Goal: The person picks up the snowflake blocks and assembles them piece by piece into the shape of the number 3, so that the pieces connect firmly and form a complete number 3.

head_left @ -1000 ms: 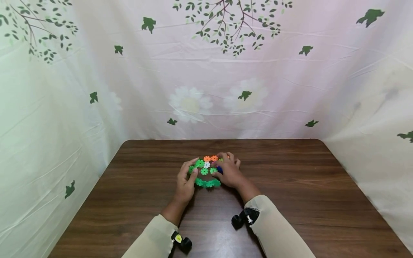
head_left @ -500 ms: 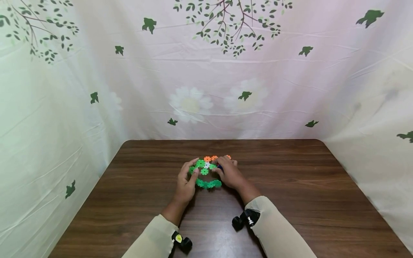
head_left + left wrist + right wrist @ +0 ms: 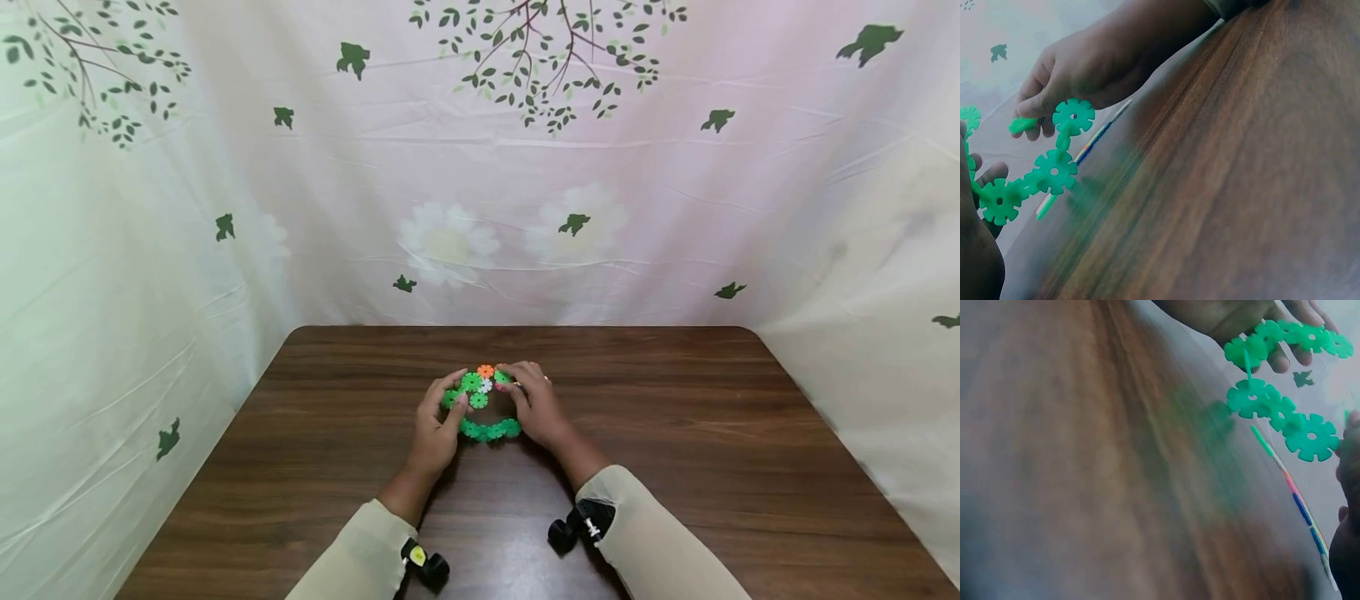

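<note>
A curved chain of interlocking green snowflake discs [image 3: 489, 430] is held up between both hands. My left hand [image 3: 435, 429] grips its left side, thumb in front and fingers behind, as the right wrist view also shows. My right hand [image 3: 542, 407] pinches a green disc [image 3: 502, 377] at the chain's other end; in the left wrist view thumb and fingertips close on that disc edge-on [image 3: 1022, 125]. Behind the chain, an orange disc [image 3: 486, 371] and a white disc [image 3: 485, 385] show. Part of the chain is hidden by the fingers.
A row of coloured discs [image 3: 1302, 509] lies flat on the brown wooden table [image 3: 675, 433] beyond the chain, partly hidden by the hands in the head view. A printed curtain [image 3: 480, 167] hangs behind and at both sides. Black wrist cameras [image 3: 562, 536] hang below the sleeves.
My right hand has drawn the chain's right end away from me and pinches a green disc there. It now hides more of the coloured row. My left hand keeps its grip.
</note>
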Demonstrator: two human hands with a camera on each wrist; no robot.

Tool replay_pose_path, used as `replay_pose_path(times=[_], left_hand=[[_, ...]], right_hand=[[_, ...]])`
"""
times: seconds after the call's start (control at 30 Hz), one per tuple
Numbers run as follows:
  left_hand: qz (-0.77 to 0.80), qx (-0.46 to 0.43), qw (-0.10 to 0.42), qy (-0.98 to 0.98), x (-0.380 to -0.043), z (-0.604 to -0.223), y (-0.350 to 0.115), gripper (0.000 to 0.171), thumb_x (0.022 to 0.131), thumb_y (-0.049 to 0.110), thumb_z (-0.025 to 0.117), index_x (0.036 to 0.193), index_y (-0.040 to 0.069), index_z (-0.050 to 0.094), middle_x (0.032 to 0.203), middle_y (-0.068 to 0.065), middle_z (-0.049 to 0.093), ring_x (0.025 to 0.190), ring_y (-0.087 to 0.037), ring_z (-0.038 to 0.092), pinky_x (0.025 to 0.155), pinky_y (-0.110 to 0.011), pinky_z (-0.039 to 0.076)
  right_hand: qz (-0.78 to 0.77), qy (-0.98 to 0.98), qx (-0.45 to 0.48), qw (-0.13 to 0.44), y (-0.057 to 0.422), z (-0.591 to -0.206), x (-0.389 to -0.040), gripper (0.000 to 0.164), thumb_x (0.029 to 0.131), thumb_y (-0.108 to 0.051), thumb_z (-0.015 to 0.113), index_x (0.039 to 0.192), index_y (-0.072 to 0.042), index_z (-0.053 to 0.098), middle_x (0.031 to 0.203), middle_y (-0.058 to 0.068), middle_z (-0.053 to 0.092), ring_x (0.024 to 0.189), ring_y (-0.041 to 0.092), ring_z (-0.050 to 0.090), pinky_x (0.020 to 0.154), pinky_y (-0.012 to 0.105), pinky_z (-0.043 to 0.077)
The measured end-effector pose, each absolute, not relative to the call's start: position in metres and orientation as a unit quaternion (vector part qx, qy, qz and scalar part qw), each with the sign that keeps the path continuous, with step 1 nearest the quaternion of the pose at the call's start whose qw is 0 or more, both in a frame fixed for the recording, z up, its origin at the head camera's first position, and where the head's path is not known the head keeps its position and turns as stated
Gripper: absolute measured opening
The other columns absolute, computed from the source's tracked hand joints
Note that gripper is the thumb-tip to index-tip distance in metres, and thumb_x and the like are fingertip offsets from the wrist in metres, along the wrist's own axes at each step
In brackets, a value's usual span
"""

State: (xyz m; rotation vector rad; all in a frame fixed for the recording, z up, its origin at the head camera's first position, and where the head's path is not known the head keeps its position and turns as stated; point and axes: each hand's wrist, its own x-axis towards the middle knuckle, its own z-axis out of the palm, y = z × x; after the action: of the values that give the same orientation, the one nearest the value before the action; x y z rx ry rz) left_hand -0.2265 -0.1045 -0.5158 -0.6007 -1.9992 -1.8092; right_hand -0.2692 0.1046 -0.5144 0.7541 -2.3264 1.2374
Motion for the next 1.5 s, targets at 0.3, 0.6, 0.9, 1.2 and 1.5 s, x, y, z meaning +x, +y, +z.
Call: replay_pose_path(times=[0.3, 0.6, 0.9, 1.2, 1.5], left_hand=[[-0.642, -0.215, 0.196, -0.710, -0.228, -0.516, -0.105, 0.038, 0.112, 0.003, 0.057, 0.149, -0.002, 0.060, 0.127, -0.026, 0.062, 0.091, -0.042, 0.066, 0.086, -0.025, 0.057], [-0.644, -0.211, 0.185, -0.712, -0.226, -0.515, -0.105, 0.038, 0.112, 0.003, 0.058, 0.148, -0.006, 0.060, 0.128, -0.027, 0.061, 0.091, -0.037, 0.068, 0.086, -0.027, 0.059], [-0.630, -0.224, 0.189, -0.720, -0.224, -0.513, -0.105, 0.038, 0.112, 0.002, 0.056, 0.148, -0.006, 0.060, 0.127, -0.026, 0.064, 0.092, -0.032, 0.069, 0.088, -0.026, 0.058], [-0.631, -0.238, 0.188, -0.714, -0.224, -0.514, -0.105, 0.038, 0.111, 0.000, 0.055, 0.149, -0.008, 0.058, 0.129, -0.027, 0.062, 0.093, -0.038, 0.067, 0.089, -0.026, 0.058], [-0.619, -0.269, 0.215, -0.706, -0.227, -0.517, -0.105, 0.041, 0.108, -0.008, 0.056, 0.149, -0.011, 0.059, 0.134, -0.028, 0.064, 0.100, -0.031, 0.066, 0.091, -0.023, 0.057]], right_hand=[[0.494, -0.799, 0.285, 0.190, 0.104, -0.510, -0.262, 0.030, 0.111, -0.001, 0.057, 0.138, 0.004, 0.070, 0.129, 0.020, 0.072, 0.124, 0.038, 0.066, 0.101, 0.051, 0.057], [0.466, -0.793, 0.318, 0.228, 0.099, -0.509, -0.259, 0.030, 0.106, 0.004, 0.063, 0.135, 0.002, 0.071, 0.122, 0.018, 0.071, 0.118, 0.035, 0.066, 0.095, 0.044, 0.058], [0.460, -0.798, 0.315, 0.229, 0.095, -0.505, -0.253, 0.028, 0.106, 0.000, 0.065, 0.133, 0.005, 0.070, 0.120, 0.017, 0.071, 0.115, 0.039, 0.066, 0.094, 0.053, 0.057], [0.478, -0.785, 0.316, 0.235, 0.092, -0.502, -0.251, 0.024, 0.102, 0.002, 0.070, 0.126, 0.006, 0.071, 0.113, 0.015, 0.072, 0.109, 0.031, 0.068, 0.091, 0.055, 0.059], [0.485, -0.780, 0.316, 0.238, 0.091, -0.502, -0.250, 0.023, 0.101, 0.003, 0.071, 0.124, 0.005, 0.072, 0.113, 0.013, 0.073, 0.107, 0.030, 0.068, 0.090, 0.053, 0.059]])
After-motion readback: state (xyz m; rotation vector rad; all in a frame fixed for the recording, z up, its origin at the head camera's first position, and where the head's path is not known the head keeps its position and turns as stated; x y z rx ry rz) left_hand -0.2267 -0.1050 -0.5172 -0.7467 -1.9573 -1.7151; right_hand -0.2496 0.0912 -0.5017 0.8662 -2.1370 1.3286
